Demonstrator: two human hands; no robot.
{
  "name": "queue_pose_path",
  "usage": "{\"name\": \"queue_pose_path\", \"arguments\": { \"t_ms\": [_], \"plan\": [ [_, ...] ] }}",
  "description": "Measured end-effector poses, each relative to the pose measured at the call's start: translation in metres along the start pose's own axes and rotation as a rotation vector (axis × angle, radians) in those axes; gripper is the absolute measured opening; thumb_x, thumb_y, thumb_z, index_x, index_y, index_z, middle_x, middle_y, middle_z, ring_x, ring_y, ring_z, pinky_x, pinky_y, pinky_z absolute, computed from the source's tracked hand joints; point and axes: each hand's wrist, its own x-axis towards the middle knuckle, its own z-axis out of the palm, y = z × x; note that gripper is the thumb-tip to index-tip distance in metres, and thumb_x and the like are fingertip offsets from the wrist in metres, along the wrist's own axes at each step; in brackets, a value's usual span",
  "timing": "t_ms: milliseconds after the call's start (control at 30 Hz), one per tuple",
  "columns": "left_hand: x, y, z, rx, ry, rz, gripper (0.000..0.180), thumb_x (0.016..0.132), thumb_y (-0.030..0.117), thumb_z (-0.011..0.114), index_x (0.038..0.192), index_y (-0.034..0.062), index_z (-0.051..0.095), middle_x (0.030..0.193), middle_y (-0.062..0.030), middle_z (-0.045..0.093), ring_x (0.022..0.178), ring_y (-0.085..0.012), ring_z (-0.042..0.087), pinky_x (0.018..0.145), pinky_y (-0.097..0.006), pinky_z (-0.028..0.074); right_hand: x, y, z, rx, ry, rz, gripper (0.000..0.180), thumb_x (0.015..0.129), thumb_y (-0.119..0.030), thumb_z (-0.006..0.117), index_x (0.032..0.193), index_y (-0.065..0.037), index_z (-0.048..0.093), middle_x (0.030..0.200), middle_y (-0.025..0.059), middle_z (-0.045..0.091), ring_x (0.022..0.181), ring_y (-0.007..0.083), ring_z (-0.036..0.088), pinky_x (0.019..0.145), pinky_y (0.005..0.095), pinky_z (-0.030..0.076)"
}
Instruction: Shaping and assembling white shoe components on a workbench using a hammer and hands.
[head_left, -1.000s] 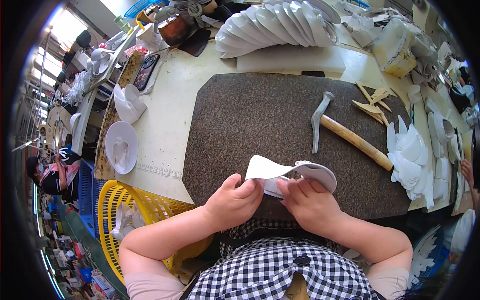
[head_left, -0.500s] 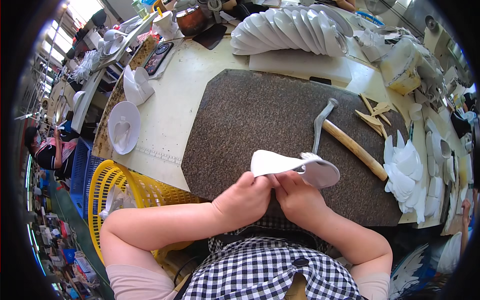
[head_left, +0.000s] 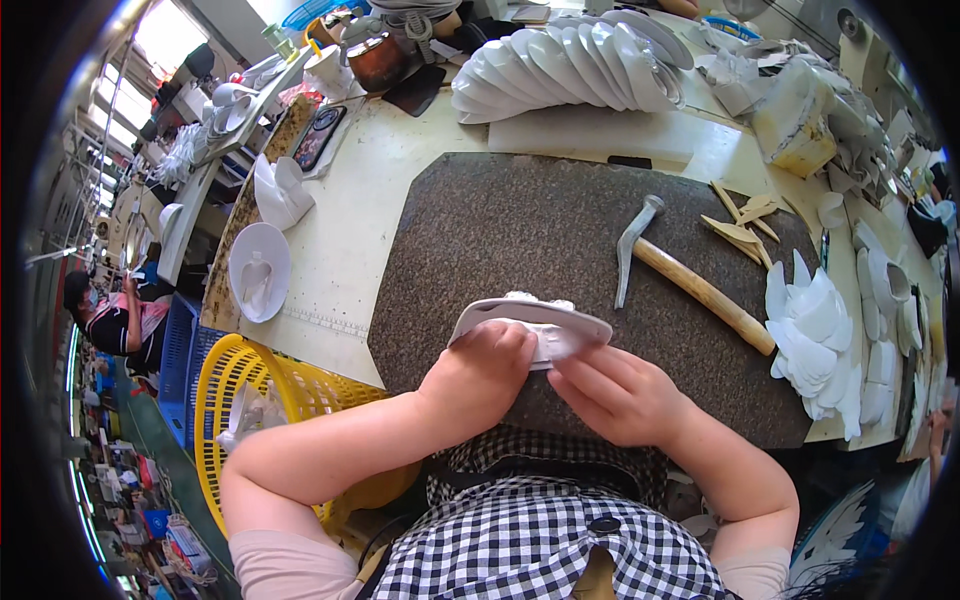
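Note:
Above the near part of a dark stone slab [head_left: 480, 230] I hold a white shoe upper [head_left: 560, 318], its long curved edge turned away from me. My left hand [head_left: 478, 370] is closed around its left part, thumb and fingers pressed on the inner side. My right hand [head_left: 625, 395] pinches the lower right edge, its fingertips slightly blurred. Small white bits stick up behind the far edge. To the right on the slab lies a hammer [head_left: 690, 285] with a wooden handle and a bent metal head, touched by neither hand.
Stacked white curved shoe pieces [head_left: 565, 70] stand at the back. Tan pointed scraps [head_left: 742, 225] and white pointed pieces [head_left: 808, 335] lie at right. At left are a white bowl [head_left: 260, 272], a phone [head_left: 318, 138] and a yellow basket [head_left: 222, 400]. Another person [head_left: 115, 315] sits far left.
The shoe upper has been turned so its long curved edge runs across in front of me, and drawn slightly left. My right hand has shifted from the middle to its right side.

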Motion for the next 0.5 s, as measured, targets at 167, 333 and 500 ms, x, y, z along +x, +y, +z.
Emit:
{"name": "queue_pose_path", "arguments": {
  "t_ms": [167, 333, 500],
  "plan": [
    [-0.009, 0.005, 0.023, -0.093, 0.123, -0.100, 0.031, 0.076, 0.011, 0.061, 0.105, -0.0013, 0.062, 0.101, -0.0113, 0.059, 0.097, -0.0280, 0.058, 0.082, -0.040, 0.048, -0.021, -0.020, -0.009, 0.476, -0.059, 0.685, 0.063, 0.075, -0.010, 0.077, 0.129, -0.003, 0.046, 0.102, 0.0088, 0.053, 0.077, 0.0184, 0.056, 0.064, 0.0290, 0.050],
    [-0.012, 0.017, 0.020, 0.035, 0.148, -0.124, 0.029, 0.075, 0.010, 0.069, 0.103, 0.0024, 0.063, 0.106, -0.0105, 0.061, 0.096, -0.0265, 0.059, 0.083, -0.038, 0.049, 0.025, 0.001, 0.007, 0.669, -0.061, 0.754, 0.039, 0.080, -0.004, 0.066, 0.116, -0.005, 0.052, 0.107, 0.0143, 0.051, 0.090, 0.0248, 0.057, 0.074, 0.0313, 0.050],
    [-0.010, 0.015, 0.027, -0.164, 0.293, -0.216, 0.028, 0.075, 0.010, 0.070, 0.102, 0.0040, 0.063, 0.106, -0.0077, 0.062, 0.095, -0.0237, 0.060, 0.078, -0.036, 0.051, 0.025, 0.017, 0.030, 0.770, -0.026, 0.671, 0.018, 0.084, 0.000, 0.051, 0.100, 0.000, 0.059, 0.103, 0.0151, 0.054, 0.094, 0.0294, 0.057, 0.083, 0.0350, 0.048]
  ]
}}
